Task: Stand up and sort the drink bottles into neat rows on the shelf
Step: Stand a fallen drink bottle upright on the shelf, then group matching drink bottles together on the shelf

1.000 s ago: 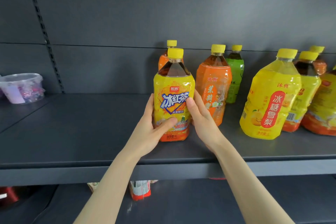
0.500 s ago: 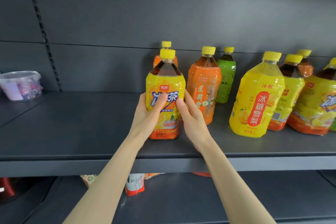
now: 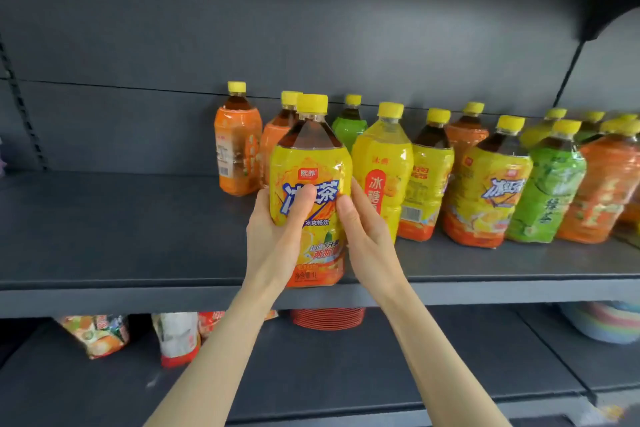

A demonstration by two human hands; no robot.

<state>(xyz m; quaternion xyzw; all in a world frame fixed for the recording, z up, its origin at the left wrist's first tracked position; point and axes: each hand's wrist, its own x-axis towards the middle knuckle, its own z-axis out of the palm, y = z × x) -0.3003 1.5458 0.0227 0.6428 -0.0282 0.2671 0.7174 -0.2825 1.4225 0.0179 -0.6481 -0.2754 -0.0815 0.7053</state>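
Shelf (image 3: 121, 229) holds our iced tea bottle (image 3: 310, 191) at its front edge, clasped by left hand (image 3: 273, 236) at nine o'clock and right hand (image 3: 367, 239) at three; we should slide it back upright, label forward.

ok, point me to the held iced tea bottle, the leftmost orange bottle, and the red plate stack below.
held iced tea bottle (image 3: 320, 243): head view, lower label.
leftmost orange bottle (image 3: 237, 146): head view, label.
red plate stack (image 3: 327, 318): head view, stacked rims.
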